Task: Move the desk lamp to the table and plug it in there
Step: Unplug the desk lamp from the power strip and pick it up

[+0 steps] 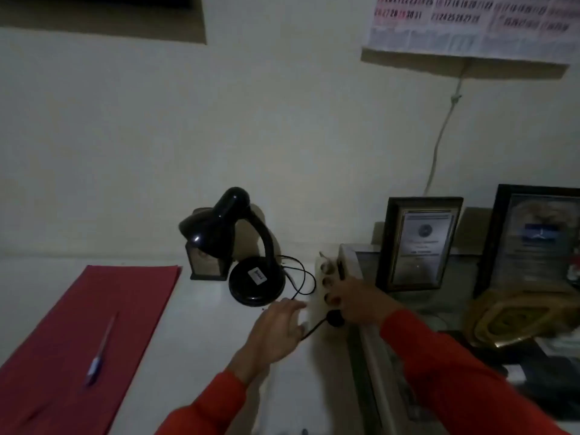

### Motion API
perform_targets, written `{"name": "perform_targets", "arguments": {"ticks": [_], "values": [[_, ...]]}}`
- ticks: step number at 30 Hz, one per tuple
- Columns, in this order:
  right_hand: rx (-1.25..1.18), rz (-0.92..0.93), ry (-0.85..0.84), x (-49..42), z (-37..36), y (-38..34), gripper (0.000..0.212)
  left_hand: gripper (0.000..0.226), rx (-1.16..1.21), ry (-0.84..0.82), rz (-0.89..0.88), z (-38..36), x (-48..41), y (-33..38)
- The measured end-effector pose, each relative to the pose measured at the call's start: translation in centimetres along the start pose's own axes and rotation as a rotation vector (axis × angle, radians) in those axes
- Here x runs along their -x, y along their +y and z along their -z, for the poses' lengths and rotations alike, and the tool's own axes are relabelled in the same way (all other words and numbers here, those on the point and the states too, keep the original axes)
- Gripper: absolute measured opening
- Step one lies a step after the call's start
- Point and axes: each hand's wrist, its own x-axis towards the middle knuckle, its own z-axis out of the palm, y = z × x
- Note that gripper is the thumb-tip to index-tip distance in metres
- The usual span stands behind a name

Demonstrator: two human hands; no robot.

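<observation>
My right hand [354, 304] grips the black plug [334, 318] at the power strip [326, 277], right of centre; my left hand [276, 331] lies open on the tabletop [201, 340]. The strip's sockets are blurred.

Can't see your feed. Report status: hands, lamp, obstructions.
Right hand on black plug at white power strip; left hand flat beside it, holding nothing. Desk lamp upright on table, unlit. Nothing blocking.

A home office: wall calendar [470, 23], framed certificates [419, 244], red folder [78, 334] and pen [100, 350] on a white table [201, 340].
</observation>
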Motion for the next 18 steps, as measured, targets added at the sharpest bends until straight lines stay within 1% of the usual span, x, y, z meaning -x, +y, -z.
{"name": "perform_targets", "arguments": {"ticks": [2,4,5,8,11,18], "values": [[0.113,0.010,-0.042,-0.7,-0.7,0.1,0.033,0.048,0.024,-0.005,0.001,-1.2,-1.0,0.1],[0.239,0.042,-0.061,-1.2,-1.4,0.1,0.028,0.053,0.041,-0.031,-0.019,-2.1,-1.7,0.5],[0.264,0.043,-0.061,-1.4,-1.5,0.1,0.027,0.055,0.053,-0.044,-0.032,-2.6,-2.1,0.5],[0.297,0.046,-0.070,-1.8,-1.4,0.4,0.023,0.058,0.068,-0.066,-0.077,-3.6,-3.1,0.4],[0.303,0.061,-0.082,-2.0,-1.4,0.6,0.018,0.060,0.076,-0.087,-0.065,-4.2,-3.6,0.4],[0.353,0.086,-0.133,-2.8,-1.5,0.6,0.020,0.061,0.058,-0.099,-0.041,-4.4,-4.4,-0.2]]}}
